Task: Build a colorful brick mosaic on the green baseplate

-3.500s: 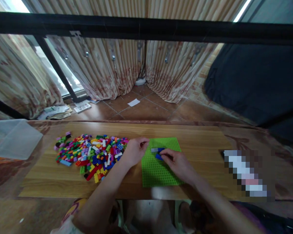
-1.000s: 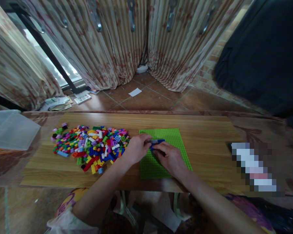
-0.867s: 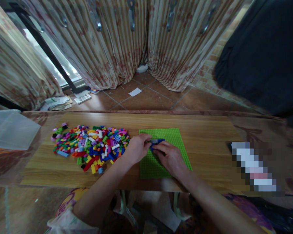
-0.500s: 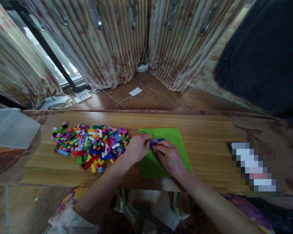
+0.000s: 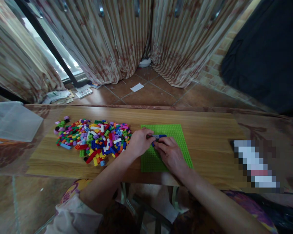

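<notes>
A green studded baseplate (image 5: 178, 143) lies on the wooden table (image 5: 209, 136). On its upper middle sit a few small blue and grey bricks (image 5: 159, 136). My left hand (image 5: 139, 143) rests at the plate's left edge, its fingers pinched on the left end of those bricks. My right hand (image 5: 169, 154) lies on the plate just below them, fingertips pressed on the blue bricks. A wide pile of loose coloured bricks (image 5: 92, 139) spreads to the left of my left hand.
A clear plastic container (image 5: 12, 122) sits at the table's far left. A blurred-out object (image 5: 256, 165) lies at the right end. Behind the table are curtains (image 5: 126, 39), a tiled floor with papers (image 5: 60, 96) and a dark cloth (image 5: 265, 55).
My left hand has come off the baseplate's left edge onto the small bricks beside my right hand. Both hands have stayed there over the last second. The view has tilted downward.
</notes>
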A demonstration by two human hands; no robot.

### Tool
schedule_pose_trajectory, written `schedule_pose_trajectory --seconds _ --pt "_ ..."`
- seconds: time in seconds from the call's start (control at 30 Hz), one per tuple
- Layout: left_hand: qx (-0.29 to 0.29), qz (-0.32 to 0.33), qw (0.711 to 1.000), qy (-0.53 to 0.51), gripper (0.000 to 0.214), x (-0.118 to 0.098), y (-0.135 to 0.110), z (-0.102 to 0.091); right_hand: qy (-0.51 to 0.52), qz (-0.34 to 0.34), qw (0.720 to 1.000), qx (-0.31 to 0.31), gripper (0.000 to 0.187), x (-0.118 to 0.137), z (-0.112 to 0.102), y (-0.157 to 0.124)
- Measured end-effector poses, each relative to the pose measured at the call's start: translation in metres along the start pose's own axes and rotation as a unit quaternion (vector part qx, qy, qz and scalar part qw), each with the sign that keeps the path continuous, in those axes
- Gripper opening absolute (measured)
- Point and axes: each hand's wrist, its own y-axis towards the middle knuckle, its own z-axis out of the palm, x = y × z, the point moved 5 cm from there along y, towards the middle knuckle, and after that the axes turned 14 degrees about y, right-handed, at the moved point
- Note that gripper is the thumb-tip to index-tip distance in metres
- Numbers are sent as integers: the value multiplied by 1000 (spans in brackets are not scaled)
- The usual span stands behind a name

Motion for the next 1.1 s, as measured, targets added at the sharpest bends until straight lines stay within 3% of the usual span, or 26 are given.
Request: schedule_pose_trajectory --seconds 0.3,0.6,0.93,1.1 --pt "19 6 1000 13 15 -1 3 -1 -128 12 990 65 34 10 3 -13" --pt "34 13 999 36 15 -4 6 -3 -179 -3 979 94 34 19 8 -12" --pt "24 60 997 49 22 -8 1 -4 -75 14 997 15 32 9 2 -15" --pt "-6 50 998 31 29 -6 1 -7 17 34 997 -63 32 4 -16 -10"
